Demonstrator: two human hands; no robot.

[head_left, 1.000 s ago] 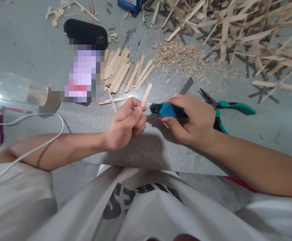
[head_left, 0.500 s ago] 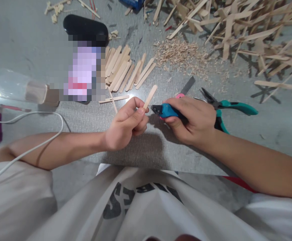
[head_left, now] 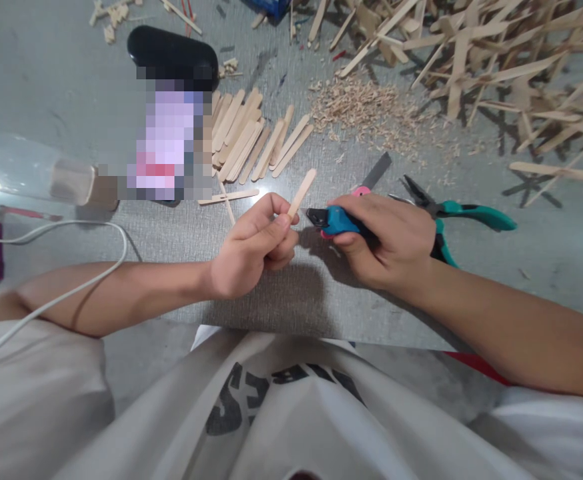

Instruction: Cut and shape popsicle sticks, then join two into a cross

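Observation:
Between thumb and bent fingers, my left hand (head_left: 259,243) pinches a wooden craft stick (head_left: 302,190), whose rounded end points up and right. My right hand (head_left: 389,233) is wrapped round blue-handled cutting pliers (head_left: 339,220). Their dark jaws face the stick, a small gap away from it. Whether the jaws are open is hard to make out. Partly hidden beneath my right hand lies a pink tool with a flat grey metal blade (head_left: 377,170). Teal-handled long-nose pliers (head_left: 476,212) lie just right of that hand.
Craft sticks (head_left: 241,140) lie in a row beyond my left hand. Wood shavings (head_left: 366,107) and a large heap of sticks (head_left: 511,60) cover the back right. A black case (head_left: 171,53), a blurred-out phone (head_left: 164,140) and a white cable (head_left: 86,280) are on the left.
My right hand and the cutting pliers have shifted very slightly right, widening the gap to the stick a little. My left hand stays almost where it was, still pinching the stick.

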